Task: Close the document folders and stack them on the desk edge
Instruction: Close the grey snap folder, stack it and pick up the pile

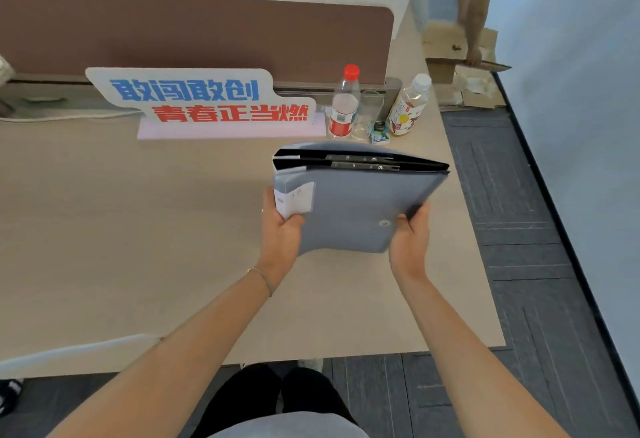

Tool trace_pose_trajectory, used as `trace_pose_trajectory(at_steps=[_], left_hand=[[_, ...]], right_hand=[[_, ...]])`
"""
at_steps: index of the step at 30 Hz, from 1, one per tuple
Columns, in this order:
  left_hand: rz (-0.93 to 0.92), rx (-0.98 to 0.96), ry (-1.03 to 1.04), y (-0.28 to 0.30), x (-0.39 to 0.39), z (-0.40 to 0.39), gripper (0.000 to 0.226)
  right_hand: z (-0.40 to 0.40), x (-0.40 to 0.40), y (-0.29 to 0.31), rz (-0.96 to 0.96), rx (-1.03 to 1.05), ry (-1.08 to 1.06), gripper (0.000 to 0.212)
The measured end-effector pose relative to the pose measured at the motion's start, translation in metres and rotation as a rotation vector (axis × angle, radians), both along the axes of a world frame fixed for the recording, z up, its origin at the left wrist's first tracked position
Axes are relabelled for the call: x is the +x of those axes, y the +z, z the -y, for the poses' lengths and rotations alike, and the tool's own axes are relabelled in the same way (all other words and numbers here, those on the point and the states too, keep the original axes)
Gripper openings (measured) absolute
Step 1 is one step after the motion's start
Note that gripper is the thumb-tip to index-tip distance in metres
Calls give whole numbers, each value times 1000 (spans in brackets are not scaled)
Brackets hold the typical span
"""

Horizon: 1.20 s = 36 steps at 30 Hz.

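A bundle of grey document folders point(356, 202) is held up above the right part of the beige desk point(138, 237), tilted with its black spines and metal clips facing up and away. The front folder has a round snap button near its lower right and a white label at its left edge. My left hand point(282, 230) grips the bundle's lower left corner, thumb over the label. My right hand point(408, 240) clasps the lower right edge beside the snap button. The folders look closed and pressed together.
A white sign with blue and red characters point(204, 100) stands at the back of the desk. Beside it are a red-capped water bottle point(344, 105), a clear glass point(369, 114), a tea bottle point(410, 107) and a small box. A brown partition point(194, 32) runs behind. Another person's legs stand on cardboard at the far right.
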State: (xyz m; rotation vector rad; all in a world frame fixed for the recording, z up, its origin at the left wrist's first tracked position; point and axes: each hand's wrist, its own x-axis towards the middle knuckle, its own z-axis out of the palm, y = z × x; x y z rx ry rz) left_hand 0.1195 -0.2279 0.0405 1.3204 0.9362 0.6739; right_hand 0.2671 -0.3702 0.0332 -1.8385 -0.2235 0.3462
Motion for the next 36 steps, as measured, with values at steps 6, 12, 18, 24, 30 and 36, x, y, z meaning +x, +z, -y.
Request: trace_pose_trajectory(at_steps=[6, 12, 18, 24, 30, 36], left_hand=[[-33, -130, 27, 12, -11, -51, 62], [-147, -438, -33, 15, -44, -111, 51], [-106, -585, -25, -23, -59, -147, 62], [-220, -454, 128, -53, -41, -168, 27], [-375, -264, 120, -77, -7, -197, 37], [-460, -194, 96, -102, 19, -210, 45]], right_hand=[[-37, -15, 18, 1, -33, 88, 28], [-87, -24, 16, -160, -54, 19, 46], [-136, -23, 10, -113, -302, 118, 45], [-180, 1, -33, -115, -440, 230, 54], [-208, 21, -69, -119, -400, 120, 53], [-228, 46, -94, -165, -382, 80, 61]])
